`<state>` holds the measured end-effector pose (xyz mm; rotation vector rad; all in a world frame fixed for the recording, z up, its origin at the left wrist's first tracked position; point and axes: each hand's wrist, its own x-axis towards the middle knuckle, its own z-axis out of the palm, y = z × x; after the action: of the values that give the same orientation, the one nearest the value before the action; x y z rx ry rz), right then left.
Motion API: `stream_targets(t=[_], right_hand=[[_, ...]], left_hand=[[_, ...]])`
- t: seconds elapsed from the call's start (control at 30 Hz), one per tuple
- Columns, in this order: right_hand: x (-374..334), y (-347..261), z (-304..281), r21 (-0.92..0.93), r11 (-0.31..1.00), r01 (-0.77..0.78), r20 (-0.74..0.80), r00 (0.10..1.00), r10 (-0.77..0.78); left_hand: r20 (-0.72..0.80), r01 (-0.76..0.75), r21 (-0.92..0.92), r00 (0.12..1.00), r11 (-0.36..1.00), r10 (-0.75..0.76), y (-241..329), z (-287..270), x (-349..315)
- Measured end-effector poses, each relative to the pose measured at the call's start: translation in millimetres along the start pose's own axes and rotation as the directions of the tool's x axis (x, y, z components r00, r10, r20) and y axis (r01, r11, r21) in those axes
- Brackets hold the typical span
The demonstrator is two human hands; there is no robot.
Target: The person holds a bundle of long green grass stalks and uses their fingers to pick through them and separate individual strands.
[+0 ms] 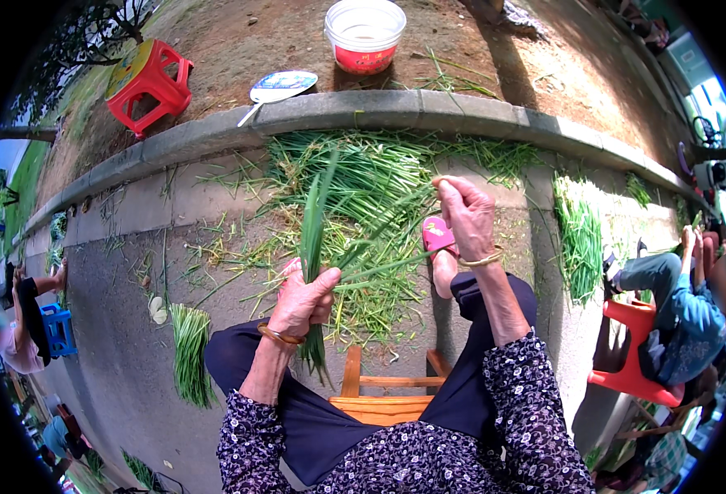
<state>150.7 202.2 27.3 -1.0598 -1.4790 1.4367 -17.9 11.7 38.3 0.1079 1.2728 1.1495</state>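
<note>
My left hand [301,303] is closed around a bunch of long green chives [312,222], held upright, with its lower ends hanging below the fist. Up and to the right, my right hand [467,216] has thumb and fingers pinched together on the tips of a few thin green blades [392,216]. These blades stretch slantwise toward the left hand. Beyond both hands a large heap of chives [351,177] lies on the pavement against the curb. Loose, scattered chive scraps [375,305] cover the ground between my feet.
Neat chive bundles lie left [190,354] and right [579,239]. Past the concrete curb [388,111] stand a white-and-red bucket [365,58] and a red stool [151,90]; a hand fan [279,86] rests by the curb. I sit on a wooden seat [383,409]. People sit at both sides.
</note>
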Motion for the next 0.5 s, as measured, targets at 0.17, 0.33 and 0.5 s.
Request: stream_targets(t=[0.17,0.33,0.5], right_hand=[[3.4,-3.8,-8.7,0.168,0.984,-0.053,-0.006,0.998,0.055],[4.0,-6.7,-15.2,0.146,0.985,-0.095,0.099,0.992,0.081],[3.1,6.5,-3.1,-0.010,0.978,0.209,0.185,0.961,-0.204]], left_hand=[[0.020,-0.072,-0.103,0.997,0.992,0.074,2.1,-5.5,5.1],[0.015,-0.134,-0.199,0.990,0.971,0.140,1.1,-6.2,6.0],[0.010,-0.156,-0.197,0.987,0.968,0.161,2.0,-4.2,6.6]])
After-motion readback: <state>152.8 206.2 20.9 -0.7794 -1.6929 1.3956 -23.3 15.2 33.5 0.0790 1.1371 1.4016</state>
